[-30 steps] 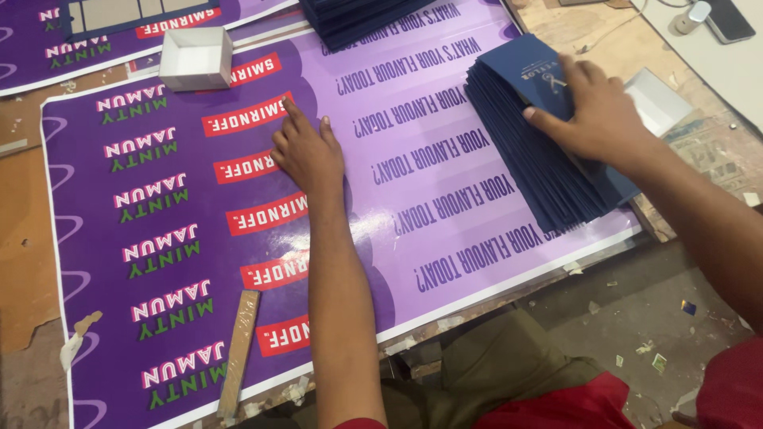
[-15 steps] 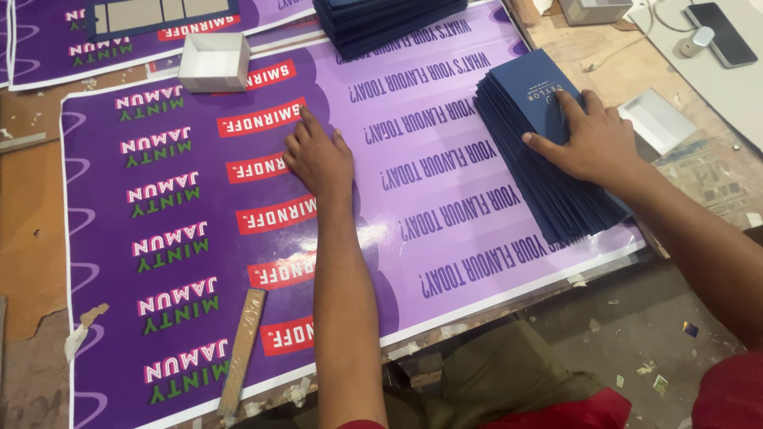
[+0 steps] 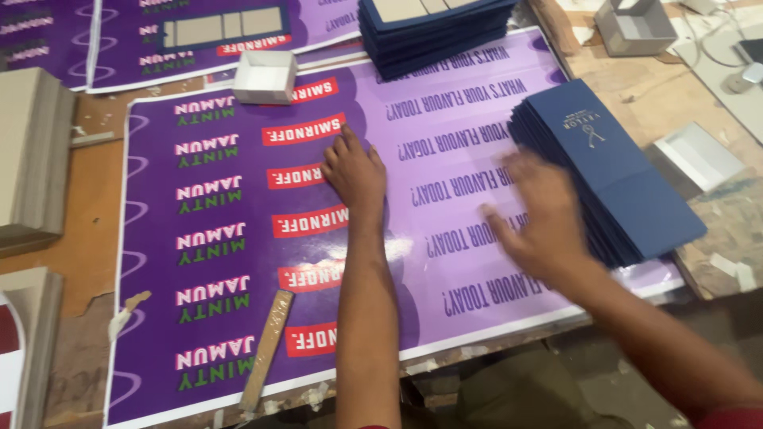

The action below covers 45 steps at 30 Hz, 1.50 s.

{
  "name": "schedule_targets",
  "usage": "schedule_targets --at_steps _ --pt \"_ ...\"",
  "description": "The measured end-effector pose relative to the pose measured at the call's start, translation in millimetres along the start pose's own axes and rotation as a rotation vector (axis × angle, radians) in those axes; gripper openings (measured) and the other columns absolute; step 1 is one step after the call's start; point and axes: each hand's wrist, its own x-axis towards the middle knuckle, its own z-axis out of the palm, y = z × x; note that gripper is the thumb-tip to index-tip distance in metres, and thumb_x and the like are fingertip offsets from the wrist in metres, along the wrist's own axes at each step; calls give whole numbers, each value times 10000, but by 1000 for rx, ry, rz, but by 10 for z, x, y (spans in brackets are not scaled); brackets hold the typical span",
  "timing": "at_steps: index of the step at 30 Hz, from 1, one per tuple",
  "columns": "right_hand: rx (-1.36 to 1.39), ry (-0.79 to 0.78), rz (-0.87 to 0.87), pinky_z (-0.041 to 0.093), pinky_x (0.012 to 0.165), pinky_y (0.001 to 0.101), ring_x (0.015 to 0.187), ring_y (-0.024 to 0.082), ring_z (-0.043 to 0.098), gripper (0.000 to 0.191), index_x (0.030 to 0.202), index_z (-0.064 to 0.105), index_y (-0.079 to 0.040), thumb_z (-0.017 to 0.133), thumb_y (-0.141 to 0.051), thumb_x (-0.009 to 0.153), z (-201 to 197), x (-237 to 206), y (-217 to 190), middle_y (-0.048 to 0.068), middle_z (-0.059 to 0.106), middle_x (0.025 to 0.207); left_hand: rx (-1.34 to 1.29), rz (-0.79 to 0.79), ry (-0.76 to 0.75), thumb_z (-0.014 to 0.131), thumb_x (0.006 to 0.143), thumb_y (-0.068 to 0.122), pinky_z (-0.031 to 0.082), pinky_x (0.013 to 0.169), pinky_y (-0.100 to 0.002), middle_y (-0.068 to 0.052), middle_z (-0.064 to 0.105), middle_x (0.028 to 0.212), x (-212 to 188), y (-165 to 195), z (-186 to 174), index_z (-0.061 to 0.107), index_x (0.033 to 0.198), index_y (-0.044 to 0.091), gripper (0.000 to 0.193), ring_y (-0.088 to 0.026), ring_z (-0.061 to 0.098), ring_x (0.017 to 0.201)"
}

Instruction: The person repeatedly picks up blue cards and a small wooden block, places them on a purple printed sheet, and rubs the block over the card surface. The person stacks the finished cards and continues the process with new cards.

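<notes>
Purple printed sheet (image 3: 238, 262) covers the bench near the wooden stick (image 3: 268, 347). Left hand (image 3: 355, 171) stays flat on it, fingers spread, gripping nothing. Right hand (image 3: 539, 213), blurred, has come off the fanned stack of navy folders (image 3: 616, 179) and hovers empty beside it, loosely spread. Farther back: small white box (image 3: 266, 77), second navy stack (image 3: 433, 28).

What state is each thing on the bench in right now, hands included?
Left hand: flat, palm down on the purple sheet.
Right hand: blurred, open, above the sheet beside the blue stack, holding nothing.
Purple sheet: lying flat on the bench.
Blue stack: fanned, lying on the sheet's right end.
Second blue stack: squared up at the far edge.
White box: open, empty.
Wooden stick: lying flat on the sheet.
</notes>
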Motion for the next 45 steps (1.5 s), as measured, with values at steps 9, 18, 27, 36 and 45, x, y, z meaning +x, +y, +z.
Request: schedule_targets --at_steps 9,18,27,36,45 --pt "1016 -51 424 570 736 347 928 227 735 389 1294 637 -21 560 -284 1019 1721 898 -426 161 751 1157 19 -10 -7 691 893 325 398 987 -524 -156 601 1299 6 -7 71 498 1446 37 653 -348 538 1176" --pt "606 113 265 577 761 387 813 284 734 238 1104 706 -14 618 -192 973 1971 860 -384 173 712 1006 151 -30 25 692 892 322 446 889 -482 -104 619 1232 -49 57 228 606 1371 104 533 -295 571 1093" --pt "512 101 255 545 759 391 788 279 708 232 1133 713 -8 613 -166 997 1878 818 -417 185 713 1019 155 -39 45 651 893 263 437 898 -485 -103 624 1214 -88 163 139 687 1230 109 372 -292 568 1072" --pt "602 74 275 534 733 355 788 221 664 250 1137 719 -1 610 -178 998 1859 781 -346 139 715 1034 93 -76 -46 648 907 264 421 932 -499 -119 619 1182 -141 262 27 695 1175 72 333 -306 557 1122" --pt "607 47 371 557 757 371 833 259 696 269 1166 714 -21 617 -189 980 1874 764 -473 161 706 1063 106 -53 -97 630 955 277 402 950 -514 -149 608 1231 -162 199 -84 687 1198 72 323 -331 541 1141"
